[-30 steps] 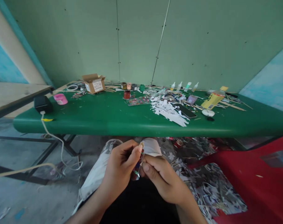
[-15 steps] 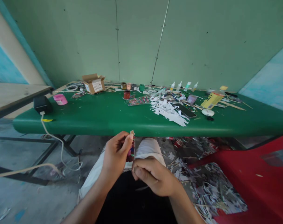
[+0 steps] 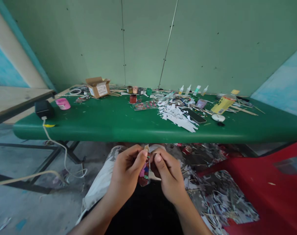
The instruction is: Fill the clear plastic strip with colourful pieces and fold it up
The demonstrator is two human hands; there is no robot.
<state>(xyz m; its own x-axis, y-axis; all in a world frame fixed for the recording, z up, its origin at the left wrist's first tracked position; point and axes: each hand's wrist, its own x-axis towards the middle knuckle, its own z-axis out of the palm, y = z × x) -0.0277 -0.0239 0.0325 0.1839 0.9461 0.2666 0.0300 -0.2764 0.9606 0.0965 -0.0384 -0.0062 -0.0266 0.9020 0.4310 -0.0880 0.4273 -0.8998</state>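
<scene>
My left hand (image 3: 127, 173) is closed, pinching a small clear plastic strip (image 3: 145, 176) with pink, red, blue and green patches in front of my lap. A beige tip (image 3: 147, 148) sticks up past my left thumb; I cannot tell whether it belongs to the strip. Close to the strip's right edge is my right hand (image 3: 169, 174), its thumb and fingertips pressed together. Whatever those fingers pinch is too small or too hidden to make out.
Across the green table (image 3: 89, 120) lie white paper scraps (image 3: 175, 116), a phone (image 3: 194, 115), paint jars (image 3: 133, 99), glue bottles (image 3: 188, 90) and a cardboard box (image 3: 98, 88). A red chair (image 3: 273, 182) stands at right. Scraps cover the floor there.
My right hand has risen from below the strip to its right side, with thumb and fingers now pinched together. My left hand and the strip have shifted slightly right and down.
</scene>
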